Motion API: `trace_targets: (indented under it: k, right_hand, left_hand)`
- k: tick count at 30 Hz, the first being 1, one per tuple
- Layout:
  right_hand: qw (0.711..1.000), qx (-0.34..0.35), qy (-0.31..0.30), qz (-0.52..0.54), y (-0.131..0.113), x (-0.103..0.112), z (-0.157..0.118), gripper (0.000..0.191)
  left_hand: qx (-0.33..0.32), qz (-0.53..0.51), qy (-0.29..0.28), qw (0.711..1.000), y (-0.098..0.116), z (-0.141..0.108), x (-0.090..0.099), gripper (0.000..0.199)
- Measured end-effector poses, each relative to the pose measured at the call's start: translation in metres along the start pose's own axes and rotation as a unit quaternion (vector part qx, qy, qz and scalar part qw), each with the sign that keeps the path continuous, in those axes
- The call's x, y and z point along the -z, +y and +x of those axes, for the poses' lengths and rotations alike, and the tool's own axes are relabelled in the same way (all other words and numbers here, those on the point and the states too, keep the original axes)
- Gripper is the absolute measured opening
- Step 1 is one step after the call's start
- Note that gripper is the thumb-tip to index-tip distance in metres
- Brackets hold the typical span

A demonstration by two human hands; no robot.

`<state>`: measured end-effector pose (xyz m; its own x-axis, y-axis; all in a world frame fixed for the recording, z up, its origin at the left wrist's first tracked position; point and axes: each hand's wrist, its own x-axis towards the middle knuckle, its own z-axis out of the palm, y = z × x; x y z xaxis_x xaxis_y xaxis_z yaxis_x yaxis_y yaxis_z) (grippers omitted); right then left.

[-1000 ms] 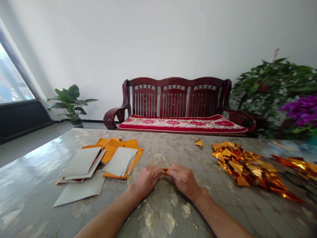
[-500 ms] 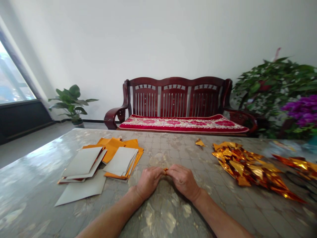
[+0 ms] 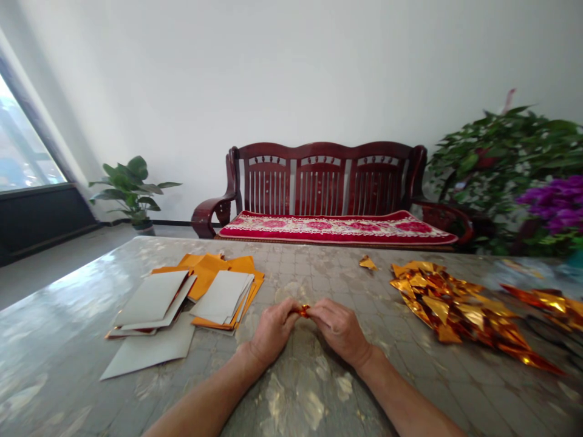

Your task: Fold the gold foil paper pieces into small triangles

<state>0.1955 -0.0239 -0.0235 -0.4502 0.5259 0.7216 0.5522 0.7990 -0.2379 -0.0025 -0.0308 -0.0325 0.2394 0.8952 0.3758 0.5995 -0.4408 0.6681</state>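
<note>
The left hand point(image 3: 273, 331) and the right hand point(image 3: 340, 332) meet over the middle of the bench point(image 3: 68, 315), with a small piece of orange-gold foil point(image 3: 304, 311) pinched between them. The left fingers point(image 3: 289, 309) and right fingers point(image 3: 319, 311) curl inward and stand closed narrow, their tips pressing the foil from both sides. They hide most of the piece, so its exact fold is hard to make out. Work this small probably goes best with even pressure from both sides and steady wrists, so that the thin foil neither tears nor slips. A heap of gold foil triangles point(image 3: 449, 306) lies to the right, near the right hand. To the left, stacks of grey card point(image 3: 152, 300) sit on orange paper point(image 3: 214, 267).
</note>
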Motion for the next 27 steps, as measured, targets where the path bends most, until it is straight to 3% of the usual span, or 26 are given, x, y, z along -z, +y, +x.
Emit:
trace_targets:
  k: [5,10,15,20,27]
  right_hand:
    - [1.000,0.001,0.004,0.003,0.000,0.001,0.000,0.020]
    - [1.000,0.013,-0.012,0.001,0.002,-0.002,-0.002,0.021]
    - [0.999,0.008,-0.040,0.027,0.004,-0.005,-0.003,0.020]
    - [0.995,-0.033,-0.066,0.072,-0.002,-0.003,-0.001,0.022]
    - [0.993,-0.089,-0.038,0.073,-0.007,-0.005,0.001,0.023]
  left_hand:
    - [0.014,-0.051,-0.007,0.999,0.006,0.000,0.001,0.010]
    - [0.038,-0.089,0.031,0.995,0.010,0.002,-0.001,0.008]
    - [0.054,-0.078,0.032,0.995,0.006,0.005,-0.005,0.020]
    - [0.076,-0.073,0.034,0.994,0.006,0.005,-0.005,0.019]
    - [0.072,-0.059,0.046,0.995,0.014,0.005,-0.004,0.020]
